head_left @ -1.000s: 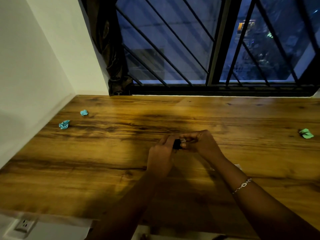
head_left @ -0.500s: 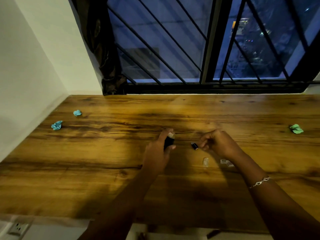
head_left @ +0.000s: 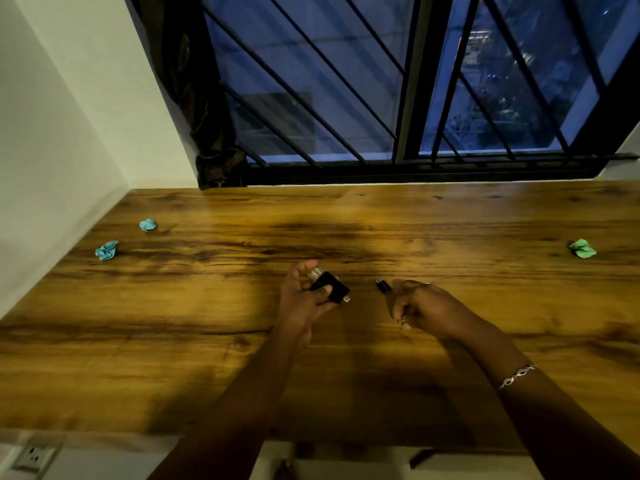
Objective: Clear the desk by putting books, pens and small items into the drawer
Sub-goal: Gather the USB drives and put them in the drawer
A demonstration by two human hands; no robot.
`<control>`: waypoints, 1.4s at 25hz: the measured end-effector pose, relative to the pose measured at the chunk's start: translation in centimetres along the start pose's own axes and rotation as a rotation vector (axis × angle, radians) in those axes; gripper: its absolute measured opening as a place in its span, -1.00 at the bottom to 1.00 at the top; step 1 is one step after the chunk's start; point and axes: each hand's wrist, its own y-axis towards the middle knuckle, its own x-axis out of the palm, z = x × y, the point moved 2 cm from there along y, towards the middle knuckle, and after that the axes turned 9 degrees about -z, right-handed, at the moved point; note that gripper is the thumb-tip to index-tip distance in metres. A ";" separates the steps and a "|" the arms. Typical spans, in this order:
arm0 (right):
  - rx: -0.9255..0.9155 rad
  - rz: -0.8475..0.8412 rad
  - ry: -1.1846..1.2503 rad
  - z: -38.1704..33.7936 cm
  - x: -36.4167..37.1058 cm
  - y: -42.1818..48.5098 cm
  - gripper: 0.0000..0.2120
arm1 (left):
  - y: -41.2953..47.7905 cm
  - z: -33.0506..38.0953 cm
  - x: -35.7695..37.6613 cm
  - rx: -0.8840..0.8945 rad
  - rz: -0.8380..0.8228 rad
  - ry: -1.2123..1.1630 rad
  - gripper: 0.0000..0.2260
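My left hand [head_left: 300, 308] is shut on a small black gadget [head_left: 329, 288] with a metal end, held just above the wooden desk [head_left: 194, 344] near its middle. A tiny black piece [head_left: 383, 285] lies on the desk between my hands. Right of that piece, my right hand [head_left: 427, 306] hovers low over the desk with its fingers curled down. Something small and pale shows at its fingertips, and I cannot make out whether it is held. No drawer can be made out.
Two crumpled blue paper balls [head_left: 148, 224] [head_left: 107, 250] lie at the far left by the white wall. A crumpled green one [head_left: 583, 248] lies far right. A barred window [head_left: 408, 98] and a dark curtain [head_left: 207, 133] stand behind the desk. A wall socket [head_left: 33, 457] sits below the front left edge.
My hands were joined on the black gadget and have pulled apart. The tiny black piece now lies on the desk. My right hand has moved over two small clear bits, hiding them.
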 end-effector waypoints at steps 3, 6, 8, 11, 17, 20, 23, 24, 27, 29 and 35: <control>-0.007 0.041 0.098 0.3 0.3 0.0 -0.80 | -0.3 0.3 0.0 -0.018 0.027 -0.068 -0.60; -0.008 0.141 0.437 -0.1 0.3 -0.1 -0.80 | -0.7 0.6 0.1 -0.051 0.066 -0.154 -0.64; -0.014 0.212 0.766 -1.2 0.4 0.1 -0.83 | -1.0 0.7 0.1 -0.087 0.107 -0.188 -0.69; -0.057 0.331 1.226 -2.9 1.0 1.1 -0.87 | -1.2 0.5 0.2 -0.088 0.128 -0.267 -0.69; -0.134 0.485 1.397 -5.8 1.9 2.2 -0.76 | -1.8 0.7 0.4 -0.150 0.154 -0.345 -0.72; -0.173 0.574 1.207 -6.4 2.1 2.2 -0.73 | -1.9 0.8 0.4 -0.152 0.141 -0.321 -0.72; -0.237 0.585 1.161 -6.6 1.8 2.1 -0.61 | -2.0 1.0 0.3 -0.160 0.131 -0.332 -0.73; -0.251 0.580 1.155 -6.6 1.7 2.1 -0.59 | -2.0 1.1 0.3 -0.162 0.128 -0.343 -0.73; -0.270 0.562 1.110 -6.6 1.8 2.4 -0.58 | -2.0 1.1 0.1 -0.161 0.126 -0.356 -0.71; -0.283 0.559 1.070 -6.4 1.8 2.7 -0.58 | -2.0 1.1 0.1 -0.152 0.132 -0.349 -0.72; -0.302 0.581 0.994 -6.3 1.6 2.8 -0.61 | -2.1 1.2 0.4 -0.120 0.171 -0.346 -0.75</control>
